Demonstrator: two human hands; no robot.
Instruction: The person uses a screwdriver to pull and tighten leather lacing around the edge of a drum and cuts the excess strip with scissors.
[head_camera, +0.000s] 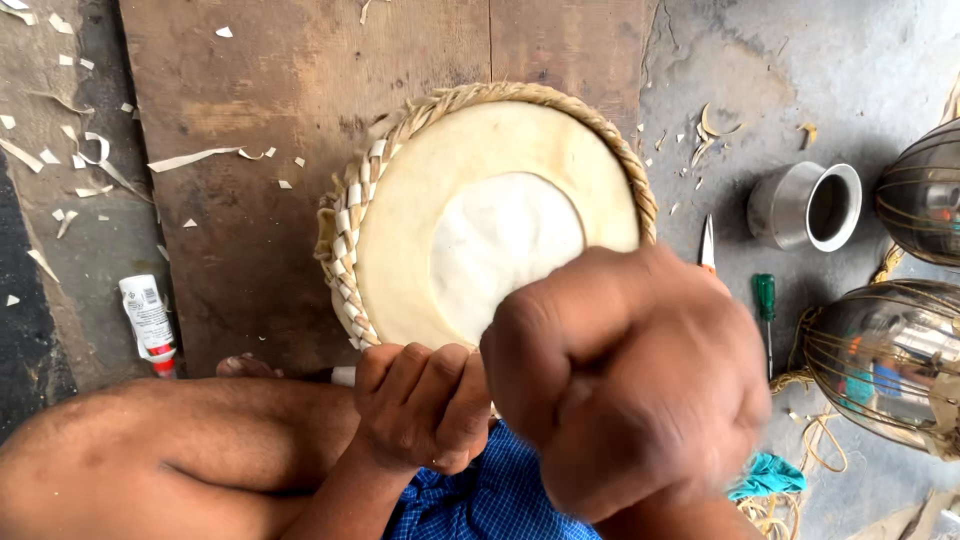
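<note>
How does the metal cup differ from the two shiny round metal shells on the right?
The metal cup is small, dull grey and lies on its side, mouth open toward the shells; the upper shell and lower shell are bigger, rounded and mirror-bright. The shells are wrapped in straps; the cup is bare. All rest on the grey floor.

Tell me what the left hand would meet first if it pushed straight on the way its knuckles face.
Probably the drumhead: the left hand is fisted at the drum's near rim, knuckles facing its pale skin. Depth is unclear from above, so it may already touch the braided edge.
</note>
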